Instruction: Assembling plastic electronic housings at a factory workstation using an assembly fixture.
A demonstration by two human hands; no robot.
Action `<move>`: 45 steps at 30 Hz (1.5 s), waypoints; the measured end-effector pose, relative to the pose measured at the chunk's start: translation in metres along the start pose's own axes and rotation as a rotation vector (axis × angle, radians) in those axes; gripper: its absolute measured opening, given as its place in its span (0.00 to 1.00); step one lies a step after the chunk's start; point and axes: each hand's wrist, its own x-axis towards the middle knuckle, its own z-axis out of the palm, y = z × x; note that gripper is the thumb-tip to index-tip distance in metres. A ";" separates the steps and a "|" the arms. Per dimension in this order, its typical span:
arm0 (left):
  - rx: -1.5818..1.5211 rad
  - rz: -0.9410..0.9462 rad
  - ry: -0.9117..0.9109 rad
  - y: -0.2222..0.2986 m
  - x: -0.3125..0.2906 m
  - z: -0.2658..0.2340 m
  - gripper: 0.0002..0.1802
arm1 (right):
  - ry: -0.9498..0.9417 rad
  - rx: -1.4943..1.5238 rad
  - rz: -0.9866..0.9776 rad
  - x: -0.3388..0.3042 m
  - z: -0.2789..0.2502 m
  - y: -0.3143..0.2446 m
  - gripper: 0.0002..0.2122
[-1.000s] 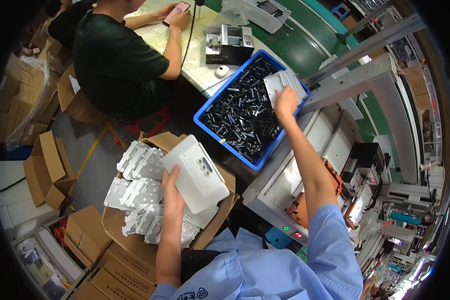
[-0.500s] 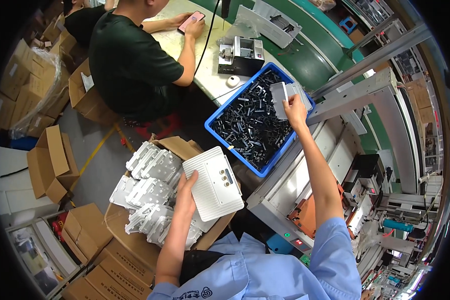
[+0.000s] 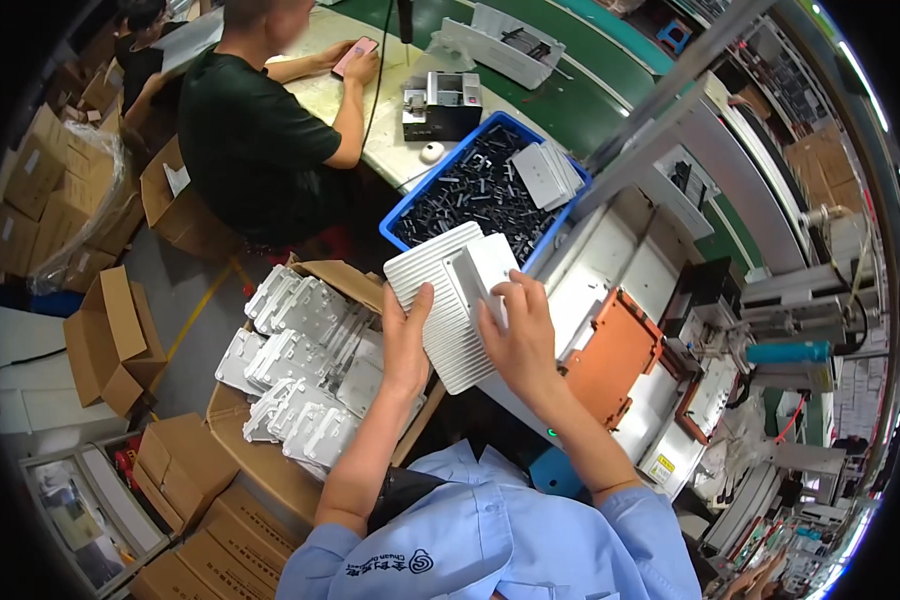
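My left hand (image 3: 406, 345) is closed on the edge of a white ribbed panel (image 3: 435, 315), thumb across its ridges, and holds it tilted before my chest. A smaller flat white plate (image 3: 488, 265) lies against the panel's right part. My right hand (image 3: 523, 345) pinches this plate at its lower right edge with bent fingers. Just beyond, a blue bin (image 3: 400, 222) holds many small black parts (image 3: 470, 190). A few similar white plates (image 3: 547, 175) lie stacked on them at the bin's right side.
To my left stands an open carton (image 3: 260, 450) of several white molded parts (image 3: 305, 375). An orange fixture (image 3: 610, 355) sits on the machine bed at right. A person in a dark shirt (image 3: 255, 140) holds a phone (image 3: 355, 57) at the far table, near a small device (image 3: 442, 105).
My right hand has come back from the bin with a white plate and brought it to the panel. My left hand has raised and turned the panel, ribbed face now showing more.
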 end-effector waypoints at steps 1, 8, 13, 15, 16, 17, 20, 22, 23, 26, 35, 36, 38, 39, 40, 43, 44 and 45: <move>0.000 -0.006 -0.010 -0.002 -0.006 0.006 0.18 | 0.010 0.000 0.007 -0.007 -0.005 0.000 0.09; -0.010 -0.025 -0.136 -0.022 -0.034 0.038 0.18 | 0.109 -0.002 0.005 -0.039 -0.053 0.021 0.13; 0.026 -0.065 -0.197 -0.025 -0.050 0.065 0.19 | 0.009 0.281 0.238 -0.050 -0.093 0.046 0.18; 0.029 -0.100 -0.216 -0.030 -0.055 0.073 0.19 | 0.021 0.739 0.508 -0.051 -0.108 0.040 0.19; 0.029 -0.125 -0.218 -0.033 -0.057 0.077 0.20 | 0.037 0.734 0.513 -0.054 -0.112 0.047 0.19; 0.034 -0.132 -0.229 -0.036 -0.060 0.081 0.20 | 0.046 0.457 0.402 -0.059 -0.116 0.055 0.19; 0.066 -0.141 -0.238 -0.047 -0.069 0.091 0.22 | 0.093 0.057 0.219 -0.071 -0.119 0.052 0.20; 0.109 -0.121 -0.251 -0.053 -0.076 0.098 0.22 | 0.126 -0.055 0.138 -0.080 -0.121 0.048 0.20; 0.089 -0.113 -0.268 -0.053 -0.080 0.104 0.21 | 0.170 -0.064 0.151 -0.084 -0.122 0.049 0.21; 0.130 -0.082 -0.305 -0.064 -0.085 0.106 0.20 | 0.193 -0.063 0.173 -0.095 -0.129 0.056 0.24; 0.258 -0.078 -0.438 -0.060 -0.092 0.116 0.23 | 0.060 0.331 0.711 -0.103 -0.155 0.061 0.29; 0.191 -0.122 -0.419 -0.059 -0.090 0.116 0.22 | 0.084 0.281 0.695 -0.106 -0.156 0.059 0.28; 0.130 -0.142 -0.401 -0.054 -0.089 0.116 0.20 | 0.088 0.258 0.666 -0.103 -0.153 0.056 0.28; 0.128 -0.156 -0.392 -0.051 -0.090 0.116 0.20 | 0.081 0.244 0.617 -0.101 -0.151 0.055 0.28; 0.126 -0.170 -0.382 -0.049 -0.091 0.116 0.20 | 0.067 0.192 0.624 -0.100 -0.151 0.050 0.28; 0.167 -0.151 -0.376 -0.047 -0.092 0.116 0.20 | 0.044 0.198 0.655 -0.101 -0.151 0.047 0.28; 0.167 -0.159 -0.381 -0.048 -0.094 0.117 0.20 | 0.047 0.178 0.578 -0.104 -0.148 0.049 0.28; 0.191 -0.137 -0.368 -0.048 -0.096 0.118 0.20 | 0.049 0.159 0.501 -0.106 -0.146 0.051 0.28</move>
